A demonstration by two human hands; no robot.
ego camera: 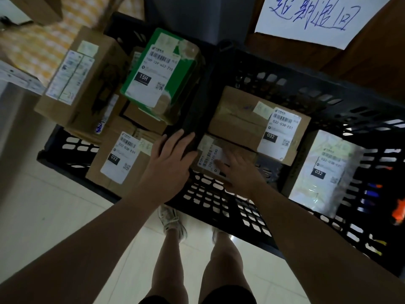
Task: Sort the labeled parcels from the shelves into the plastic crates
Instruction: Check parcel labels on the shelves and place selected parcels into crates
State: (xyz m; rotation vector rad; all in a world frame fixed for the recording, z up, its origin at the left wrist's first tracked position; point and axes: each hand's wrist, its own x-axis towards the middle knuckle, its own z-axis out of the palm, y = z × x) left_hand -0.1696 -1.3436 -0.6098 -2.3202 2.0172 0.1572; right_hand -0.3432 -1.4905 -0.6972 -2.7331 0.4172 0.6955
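Two black plastic crates stand side by side below me. The left crate [72, 148] holds a tall brown box [87, 84], a green box labelled 15H [162, 77] and a brown 032 box [122, 159]. The right crate [221, 200] holds a small brown parcel [210, 159], a larger brown 032 box [258, 123] and a pale bag parcel labelled 032 [322, 172]. My left hand [169, 163] lies with straight fingers on the dark rim between the crates. My right hand [238, 172] rests flat on the small parcel, covering part of its label.
A white sheet with blue handwriting [311, 18] hangs on a brown board behind the right crate. Yellow-checked cloth [41, 44] lies at the upper left. Pale floor tiles [54, 211] and my own legs and shoes show below the crates.
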